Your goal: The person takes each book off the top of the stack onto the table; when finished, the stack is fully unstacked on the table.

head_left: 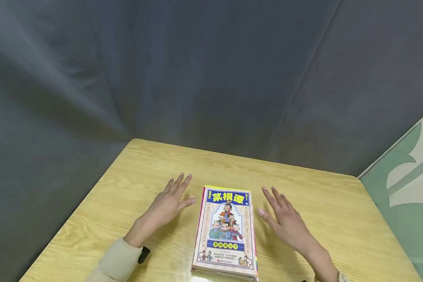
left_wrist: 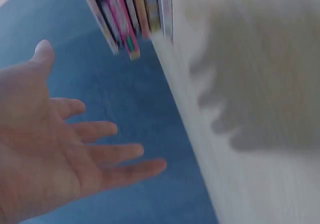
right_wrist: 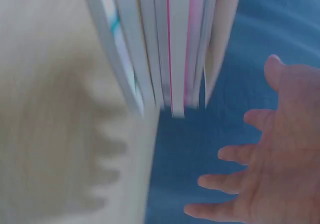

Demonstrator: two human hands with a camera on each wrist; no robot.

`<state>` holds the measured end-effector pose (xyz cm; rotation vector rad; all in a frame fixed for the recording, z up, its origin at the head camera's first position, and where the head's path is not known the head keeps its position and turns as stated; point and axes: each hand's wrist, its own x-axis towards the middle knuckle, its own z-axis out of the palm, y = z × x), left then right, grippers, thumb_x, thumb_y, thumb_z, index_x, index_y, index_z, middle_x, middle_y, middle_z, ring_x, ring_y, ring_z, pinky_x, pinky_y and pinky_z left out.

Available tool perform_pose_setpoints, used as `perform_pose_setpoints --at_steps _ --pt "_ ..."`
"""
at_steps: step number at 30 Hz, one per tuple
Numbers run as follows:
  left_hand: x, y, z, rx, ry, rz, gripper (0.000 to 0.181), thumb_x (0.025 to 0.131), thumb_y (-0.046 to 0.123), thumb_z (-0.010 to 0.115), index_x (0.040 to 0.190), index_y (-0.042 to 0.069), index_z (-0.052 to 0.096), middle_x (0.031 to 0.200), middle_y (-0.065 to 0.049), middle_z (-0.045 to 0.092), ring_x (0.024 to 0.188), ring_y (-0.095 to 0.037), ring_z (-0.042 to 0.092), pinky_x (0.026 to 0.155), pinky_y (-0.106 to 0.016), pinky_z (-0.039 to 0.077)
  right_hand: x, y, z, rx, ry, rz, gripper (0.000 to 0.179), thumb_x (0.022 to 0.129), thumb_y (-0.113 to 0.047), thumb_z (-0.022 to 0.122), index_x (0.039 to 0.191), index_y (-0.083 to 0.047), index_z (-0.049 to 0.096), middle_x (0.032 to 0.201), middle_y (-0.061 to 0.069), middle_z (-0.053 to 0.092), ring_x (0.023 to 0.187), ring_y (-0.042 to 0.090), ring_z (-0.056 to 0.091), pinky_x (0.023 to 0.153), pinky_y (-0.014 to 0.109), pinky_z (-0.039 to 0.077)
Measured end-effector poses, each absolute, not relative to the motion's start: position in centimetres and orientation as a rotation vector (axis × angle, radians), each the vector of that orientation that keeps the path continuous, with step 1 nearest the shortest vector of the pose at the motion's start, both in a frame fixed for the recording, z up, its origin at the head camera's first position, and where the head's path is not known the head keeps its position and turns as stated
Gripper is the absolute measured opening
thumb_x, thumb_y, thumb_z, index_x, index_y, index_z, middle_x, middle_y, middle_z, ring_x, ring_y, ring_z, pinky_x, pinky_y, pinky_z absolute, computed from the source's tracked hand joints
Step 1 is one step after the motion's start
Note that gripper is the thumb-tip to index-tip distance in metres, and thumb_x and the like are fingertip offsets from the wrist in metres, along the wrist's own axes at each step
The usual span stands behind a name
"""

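A stack of several books (head_left: 227,231) lies on the wooden table, the top one with a cartoon cover, a blue title band and yellow characters. Their spines (left_wrist: 120,13) face the left wrist view, and the pale page edges (right_wrist: 177,48) face the right wrist view. To the left of the stack, my left hand (head_left: 165,207) is held with fingers extended and thumb apart, touching nothing. My right hand (head_left: 287,225) mirrors it on the other side, fingers spread and holding nothing. Both palms face the stack across a gap.
The wooden table (head_left: 127,188) has a rounded far left corner. Behind it and to the left hangs a dark grey-blue curtain (head_left: 204,78). A green and white patterned surface (head_left: 409,176) stands at the right. Hand shadows fall on the tabletop.
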<state>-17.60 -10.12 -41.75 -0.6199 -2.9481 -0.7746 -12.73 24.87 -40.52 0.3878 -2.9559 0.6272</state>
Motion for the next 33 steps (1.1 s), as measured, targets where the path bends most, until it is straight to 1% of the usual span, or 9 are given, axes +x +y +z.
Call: perform_pose_setpoints --at_steps 5,9,12,17,21,24,28,31,33 --pt "-14.9 -8.4 -42.6 -0.655 -2.946 -1.178 0.081 0.092 0.045 0.060 0.155 0.016 0.019 0.157 -0.014 0.020 0.140 -0.039 0.026 0.109 -0.059 0.027 -10.5 22.8 -41.4 0.452 -2.978 0.995 0.066 0.100 -0.044 0.047 0.155 -0.028 0.016 0.159 0.014 0.017 0.137 0.050 0.024 0.097 0.074 0.030" --pt "-13.9 -7.1 -44.1 -0.670 -2.880 -1.585 0.090 0.084 0.038 0.072 0.154 0.013 0.022 0.154 -0.018 0.029 0.138 -0.039 0.031 0.111 -0.055 0.027 -9.4 22.3 -42.4 0.475 -2.984 1.239 0.073 0.097 -0.044 0.054 0.155 -0.023 0.017 0.160 0.015 0.013 0.141 0.044 0.018 0.103 0.069 0.027" --pt "-14.0 -6.8 -45.0 -0.666 -2.783 -1.833 0.090 0.081 0.028 0.077 0.153 0.014 0.025 0.152 -0.017 0.035 0.133 -0.041 0.038 0.107 -0.053 0.035 -9.1 22.2 -43.0 0.471 -2.956 1.266 0.077 0.094 -0.043 0.059 0.155 -0.021 0.018 0.159 0.017 0.014 0.140 0.044 0.021 0.104 0.067 0.029" --pt "-14.7 -7.7 -45.3 -0.651 -2.706 -1.989 0.083 0.081 0.020 0.077 0.150 0.011 0.032 0.140 -0.019 0.049 0.123 -0.038 0.050 0.097 -0.045 0.048 -8.9 22.2 -43.4 0.466 -2.909 1.344 0.079 0.093 -0.040 0.062 0.155 -0.021 0.018 0.159 0.017 0.014 0.136 0.044 0.031 0.104 0.066 0.030" --pt "-15.4 -8.9 -44.8 -0.635 -2.724 -2.022 0.072 0.081 0.013 0.077 0.145 0.008 0.043 0.121 -0.016 0.058 0.109 -0.030 0.056 0.089 -0.036 0.052 -8.8 22.1 -43.9 0.479 -2.919 1.350 0.076 0.093 -0.039 0.061 0.155 -0.019 0.022 0.160 0.015 0.011 0.139 0.046 0.021 0.103 0.069 0.028" --pt "-16.3 -9.5 -44.4 -0.637 -2.661 -2.230 0.064 0.080 0.002 0.075 0.139 0.010 0.051 0.114 -0.014 0.056 0.099 -0.025 0.057 0.083 -0.033 0.052 -8.7 22.1 -44.1 0.496 -2.914 1.362 0.073 0.094 -0.037 0.061 0.153 -0.015 0.026 0.161 0.013 0.010 0.141 0.046 0.014 0.103 0.070 0.026" --pt "-17.4 -9.6 -43.7 -0.696 -2.542 -2.564 0.066 0.083 0.000 0.072 0.142 0.010 0.047 0.125 -0.019 0.054 0.100 -0.027 0.063 0.082 -0.036 0.055 -8.6 22.1 -44.3 0.545 -2.888 1.358 0.070 0.093 -0.033 0.063 0.152 -0.012 0.030 0.161 0.013 0.010 0.140 0.047 0.015 0.102 0.070 0.026" --pt "-17.6 -9.4 -43.1 -0.774 -2.526 -2.630 0.070 0.085 0.003 0.071 0.147 0.012 0.040 0.132 -0.021 0.054 0.105 -0.030 0.064 0.084 -0.038 0.056 -8.5 22.0 -44.3 0.559 -2.897 1.353 0.070 0.093 -0.033 0.062 0.151 -0.010 0.031 0.161 0.012 0.009 0.140 0.047 0.015 0.103 0.069 0.026" --pt "-17.6 -9.6 -42.8 -0.819 -2.559 -2.603 0.074 0.085 0.003 0.071 0.149 0.017 0.037 0.126 -0.021 0.060 0.098 -0.028 0.067 0.077 -0.036 0.057 -8.4 21.9 -44.2 0.544 -2.918 1.367 0.071 0.093 -0.034 0.062 0.151 -0.009 0.030 0.161 0.011 0.007 0.141 0.047 0.013 0.104 0.069 0.025"
